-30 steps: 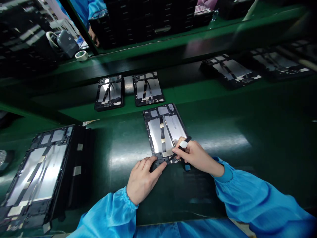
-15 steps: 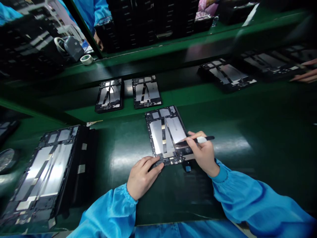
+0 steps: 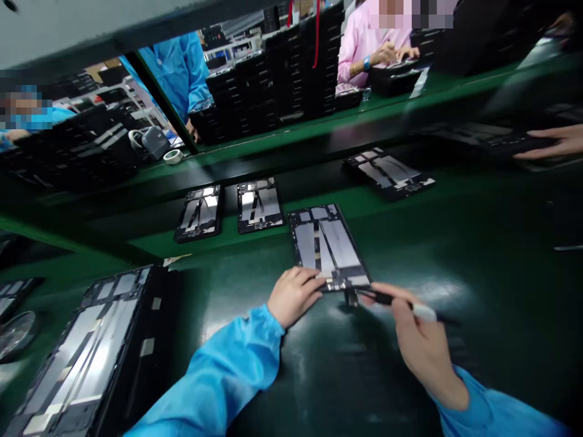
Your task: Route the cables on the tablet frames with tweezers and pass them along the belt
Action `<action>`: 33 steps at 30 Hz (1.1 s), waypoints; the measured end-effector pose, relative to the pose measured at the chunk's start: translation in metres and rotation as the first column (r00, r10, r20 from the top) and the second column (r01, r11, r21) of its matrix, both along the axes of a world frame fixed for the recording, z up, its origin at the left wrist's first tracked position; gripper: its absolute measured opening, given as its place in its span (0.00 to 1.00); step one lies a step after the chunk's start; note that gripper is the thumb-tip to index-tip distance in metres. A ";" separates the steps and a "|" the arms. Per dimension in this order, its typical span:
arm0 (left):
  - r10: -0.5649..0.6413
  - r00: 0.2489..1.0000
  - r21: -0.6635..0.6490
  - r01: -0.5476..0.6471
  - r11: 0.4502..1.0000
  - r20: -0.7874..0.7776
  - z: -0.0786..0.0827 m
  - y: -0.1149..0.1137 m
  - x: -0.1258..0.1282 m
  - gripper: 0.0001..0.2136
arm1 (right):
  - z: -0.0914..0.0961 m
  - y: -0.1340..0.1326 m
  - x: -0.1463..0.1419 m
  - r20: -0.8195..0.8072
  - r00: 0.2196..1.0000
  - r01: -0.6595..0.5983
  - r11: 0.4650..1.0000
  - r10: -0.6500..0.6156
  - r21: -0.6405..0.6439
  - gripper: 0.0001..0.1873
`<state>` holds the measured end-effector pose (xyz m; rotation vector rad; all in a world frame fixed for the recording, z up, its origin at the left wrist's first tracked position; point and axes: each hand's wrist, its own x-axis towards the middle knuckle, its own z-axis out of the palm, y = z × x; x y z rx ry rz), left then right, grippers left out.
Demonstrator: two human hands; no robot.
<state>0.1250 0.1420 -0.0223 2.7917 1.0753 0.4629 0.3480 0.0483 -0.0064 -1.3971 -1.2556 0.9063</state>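
An opened tablet (image 3: 334, 240), its silver battery panels and black flex strips exposed, lies on the green bench in front of me. My left hand (image 3: 295, 295) grips its lower left corner, fingers on the edge. In my right hand (image 3: 421, 340) is a pair of black tweezers (image 3: 387, 298) with a white band, pinched between thumb and fingers. The tweezer tips reach the tablet's lower edge, by a small dark part (image 3: 350, 297) that sticks out there. Whether the tips hold that part, I cannot tell.
Behind stand two more opened tablets (image 3: 259, 205), and another (image 3: 389, 173) lies right. At left is a stack topped by an opened tablet (image 3: 86, 346). A co-worker's hand (image 3: 553, 142) is at far right. Black stacks (image 3: 303, 67) and a tape roll (image 3: 173, 157) are on the back ledge.
The view has tilted up. The tablet and my left hand have moved away from me across the bench. My right hand has brought the tweezers from the battery area down to the lower edge.
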 end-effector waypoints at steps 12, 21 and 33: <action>0.671 0.728 -0.053 -0.671 0.739 0.141 0.017 0.183 -0.038 0.15 | -0.008 -0.022 -0.026 0.513 0.518 -0.720 0.673 0.684 -0.171 0.28; 0.945 0.323 -0.407 -0.857 0.317 0.055 0.019 0.197 -0.128 0.15 | -0.001 -0.013 -0.047 0.449 0.501 -0.767 0.619 0.740 -0.166 0.22; 0.909 0.119 -0.674 -0.633 0.380 0.400 0.023 0.115 -0.109 0.15 | -0.011 -0.034 -0.051 0.389 0.644 -0.707 0.706 0.659 -0.027 0.21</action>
